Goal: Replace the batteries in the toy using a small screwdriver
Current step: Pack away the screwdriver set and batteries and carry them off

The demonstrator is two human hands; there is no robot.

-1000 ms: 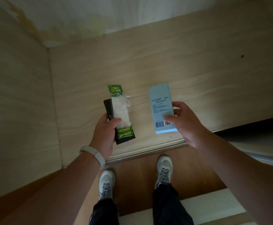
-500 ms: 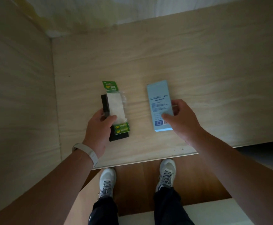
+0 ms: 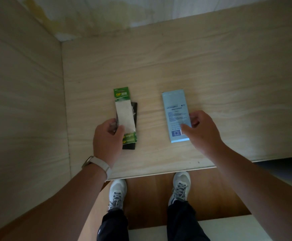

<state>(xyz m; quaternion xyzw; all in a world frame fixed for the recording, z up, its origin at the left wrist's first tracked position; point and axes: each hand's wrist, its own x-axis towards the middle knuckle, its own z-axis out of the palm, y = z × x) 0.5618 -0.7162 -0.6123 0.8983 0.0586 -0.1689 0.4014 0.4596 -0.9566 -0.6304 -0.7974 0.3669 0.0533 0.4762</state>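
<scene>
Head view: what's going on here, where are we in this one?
A person stands at a wooden tabletop. The left hand grips a green battery pack stacked on a flat black item. The right hand holds a pale blue box by its near end. The box looks closed.

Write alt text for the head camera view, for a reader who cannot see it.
Seen from above, a person's left hand grips a green battery pack stacked on a flat black object, while the right hand grips a pale blue box, both over a light wooden tabletop. Their white shoes show below its edge.
</scene>
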